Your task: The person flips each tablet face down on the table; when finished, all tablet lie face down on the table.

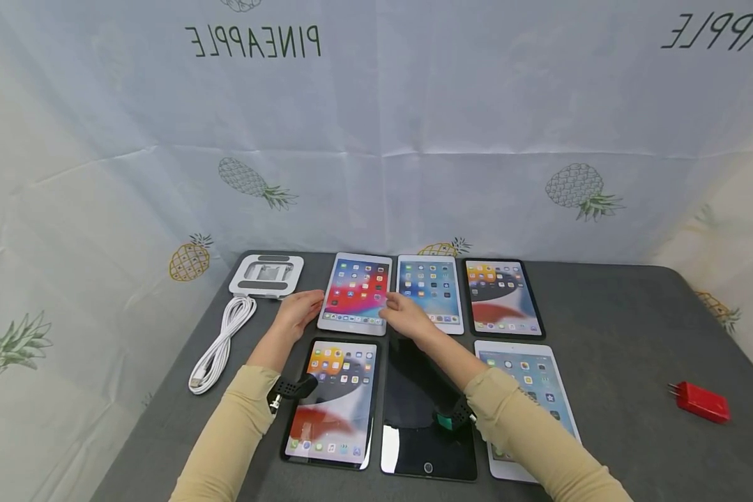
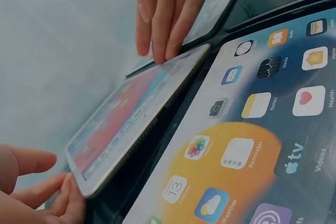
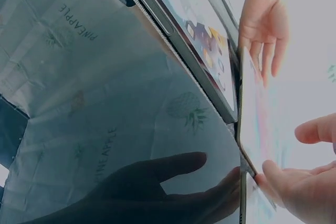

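Note:
Six tablets lie in two rows on a grey table. My left hand touches the left edge of the back-left white tablet with red wallpaper. My right hand touches that tablet's right edge with fairly straight fingers. In the left wrist view my left fingertips sit at the near corner of the tablet, with the thumb apart, and the right hand's fingers rest on the far edge. The right wrist view shows the tablet edge-on between the left hand and the right hand.
Two lit tablets lie beside it. The front row holds a lit black tablet, a dark-screen tablet and a white tablet. A white stand and coiled white cable lie left, a red charger right.

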`<state>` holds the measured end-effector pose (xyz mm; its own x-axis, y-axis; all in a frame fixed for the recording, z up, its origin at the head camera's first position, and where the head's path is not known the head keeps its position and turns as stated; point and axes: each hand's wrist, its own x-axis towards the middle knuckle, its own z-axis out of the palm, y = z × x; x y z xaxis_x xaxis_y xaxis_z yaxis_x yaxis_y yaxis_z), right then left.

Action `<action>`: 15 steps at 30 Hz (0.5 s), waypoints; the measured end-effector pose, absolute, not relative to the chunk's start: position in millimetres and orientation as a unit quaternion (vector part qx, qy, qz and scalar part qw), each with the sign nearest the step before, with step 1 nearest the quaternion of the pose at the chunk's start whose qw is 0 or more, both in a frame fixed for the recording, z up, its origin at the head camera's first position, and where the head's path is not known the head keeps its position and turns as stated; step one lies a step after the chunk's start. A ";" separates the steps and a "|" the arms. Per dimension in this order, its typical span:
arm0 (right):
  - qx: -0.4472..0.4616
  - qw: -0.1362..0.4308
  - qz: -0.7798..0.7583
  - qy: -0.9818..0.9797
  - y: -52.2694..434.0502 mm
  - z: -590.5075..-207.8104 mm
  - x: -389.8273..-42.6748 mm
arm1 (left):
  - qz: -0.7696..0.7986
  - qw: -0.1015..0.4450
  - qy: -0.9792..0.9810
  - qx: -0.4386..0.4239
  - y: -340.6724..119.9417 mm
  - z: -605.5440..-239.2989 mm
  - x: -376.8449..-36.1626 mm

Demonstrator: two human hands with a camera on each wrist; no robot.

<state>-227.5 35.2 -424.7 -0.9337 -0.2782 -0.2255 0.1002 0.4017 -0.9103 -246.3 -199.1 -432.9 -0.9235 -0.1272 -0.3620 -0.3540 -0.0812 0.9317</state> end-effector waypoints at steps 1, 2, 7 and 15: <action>-0.054 0.176 -0.543 0.819 34.8 -424.6 -227.6 | 0.715 0.079 0.671 -0.181 -199.5 -432.7 -246.5; -0.053 0.178 -0.542 0.820 34.4 -424.4 -227.7 | 0.716 0.078 0.670 -0.181 -199.8 -432.6 -246.7; -0.059 0.185 -0.541 0.818 32.5 -424.6 -228.0 | 0.725 0.068 0.661 -0.181 -200.0 -429.4 -247.7; -0.074 0.198 -0.563 0.799 26.7 -427.4 -227.0 | 0.733 0.061 0.656 -0.171 -194.8 -416.3 -245.5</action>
